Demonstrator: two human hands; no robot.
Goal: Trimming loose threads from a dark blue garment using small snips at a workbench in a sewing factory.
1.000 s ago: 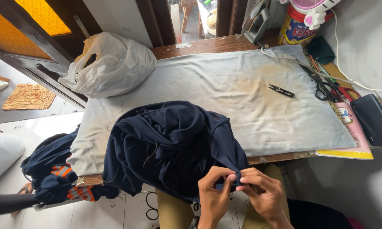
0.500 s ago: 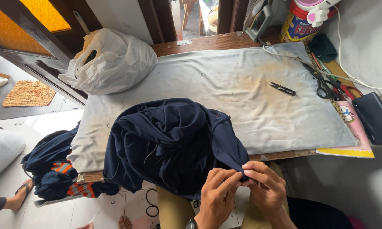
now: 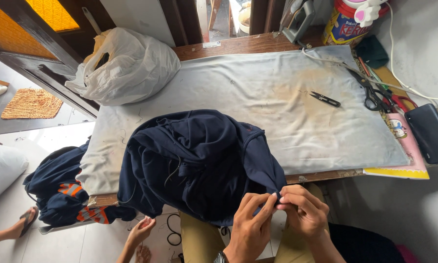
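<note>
**Fingers pinch the garment's near edge**

Fingers (image 3: 267,207) of both hands close on one spot of the dark navy garment (image 3: 199,160). From left to right I see my left hand (image 3: 250,226), then my right hand (image 3: 304,214), fingertips touching across the pinched hem. The garment's bulk lies up and left of the pinch, heaped on the tabletop (image 3: 287,97) and spilling over its near edge. Both hands are equally near.

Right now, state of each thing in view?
Left hand: pinching the garment edge.
Right hand: pinching the same edge.
Navy garment: bunched, draped over the table's front edge.
Thread snips: lying loose on the grey cloth.
White plastic bag: full, mouth open.
Scissors: lying closed.
</note>
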